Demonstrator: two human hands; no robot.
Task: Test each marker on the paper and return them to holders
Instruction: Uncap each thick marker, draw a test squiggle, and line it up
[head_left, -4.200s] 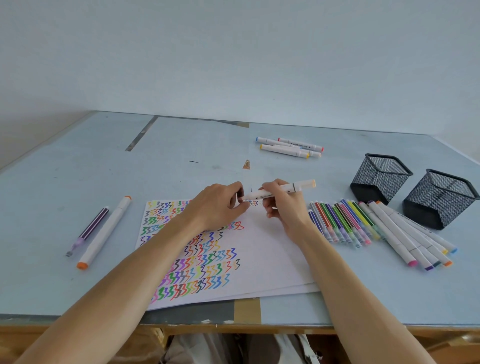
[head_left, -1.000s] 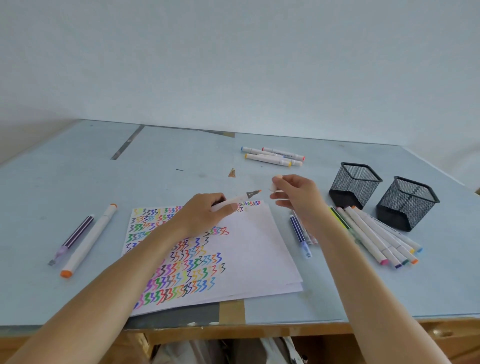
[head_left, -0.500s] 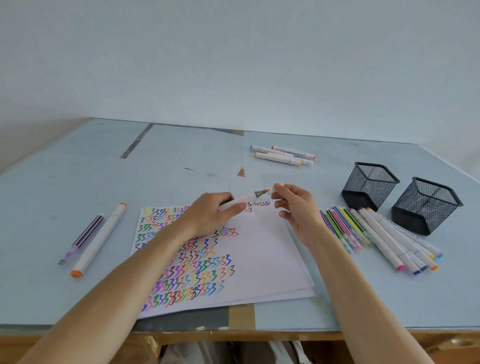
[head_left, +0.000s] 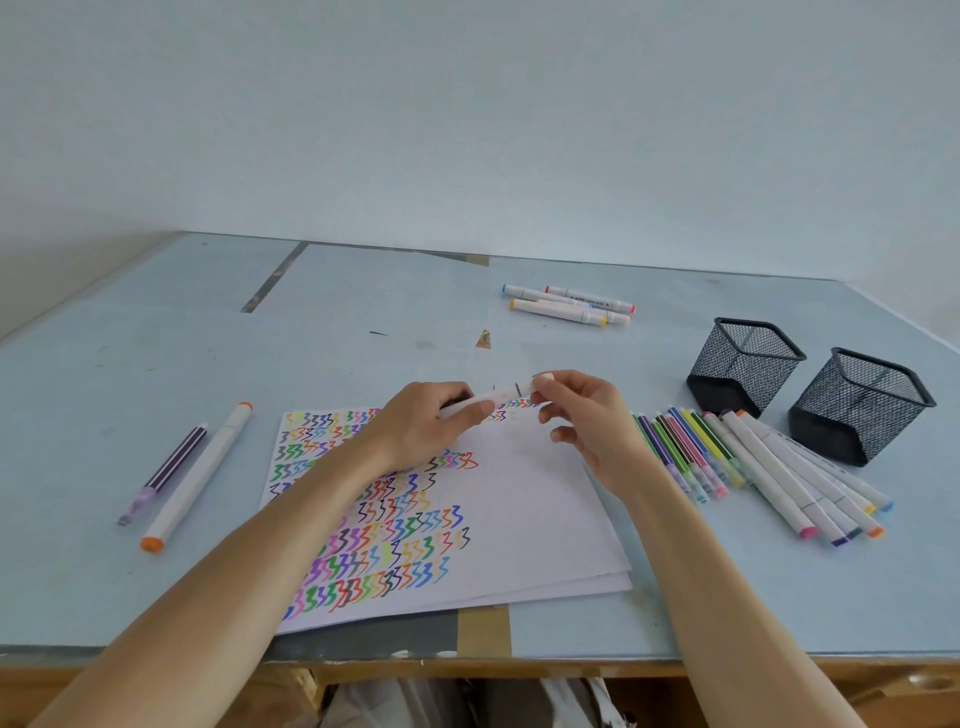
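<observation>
Fingers of the left hand (head_left: 423, 423) are curling around the barrel of a white marker (head_left: 493, 401), while the thumb and forefinger of the right hand (head_left: 587, 421) are pinching its cap end. The marker is being held level just above the far edge of the paper (head_left: 524, 499); the cap looks seated on the tip, though the join is too small to be sure. The sheet is lying on a pale blue table (head_left: 363, 322) and is showing rows of coloured zigzag strokes across its left half. Right of the paper, a row of thin and thick markers (head_left: 727, 457) is lying side by side. Beyond them, two black mesh holders (head_left: 743, 364) are standing upright next to each other. Three more white markers (head_left: 566, 306) are resting farther back, and two markers (head_left: 192, 473) are lying to the left.
</observation>
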